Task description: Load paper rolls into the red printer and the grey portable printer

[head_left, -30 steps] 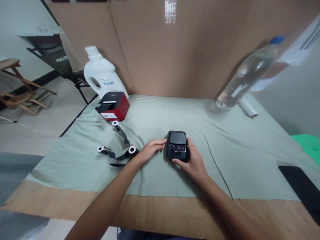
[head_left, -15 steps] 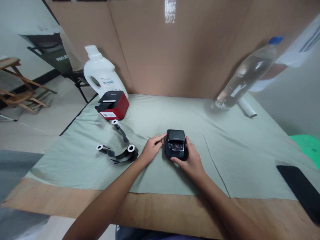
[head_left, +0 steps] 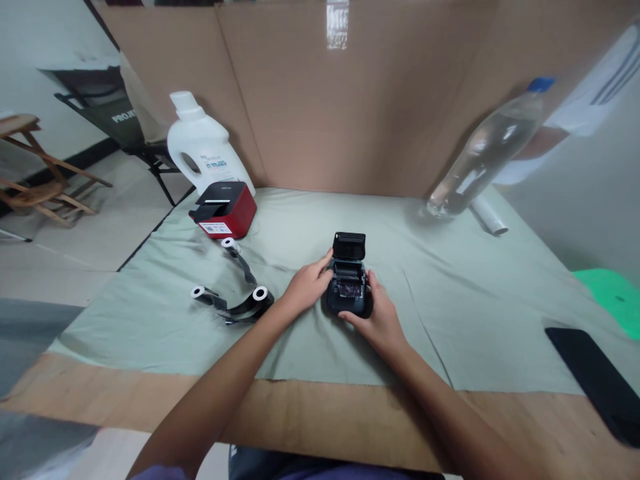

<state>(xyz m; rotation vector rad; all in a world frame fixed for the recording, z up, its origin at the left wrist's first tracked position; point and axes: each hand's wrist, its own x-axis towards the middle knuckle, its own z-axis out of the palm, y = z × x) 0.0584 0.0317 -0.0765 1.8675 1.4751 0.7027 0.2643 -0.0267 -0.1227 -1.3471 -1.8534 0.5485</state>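
Note:
A small black label printer point(head_left: 349, 285) sits on the green cloth point(head_left: 450, 313) in the middle of the table, its lid flipped up at the back and a roll showing inside. My left hand point(head_left: 306, 289) grips its left side with the fingers curled against the case. My right hand point(head_left: 377, 315) wraps round its right and front side. Left of my left hand lies a black ribbon with white spools point(head_left: 235, 293).
A red and black printer point(head_left: 223, 210) and a white detergent jug point(head_left: 199, 145) stand at the back left. A clear water bottle point(head_left: 483, 159) and a white tube point(head_left: 489, 217) are at the back right. A black slab point(head_left: 595, 380) lies at the right edge. Cardboard walls stand behind.
The black printer's lid has swung open and now stands up at the back. My left hand has closed in against the printer's left side.

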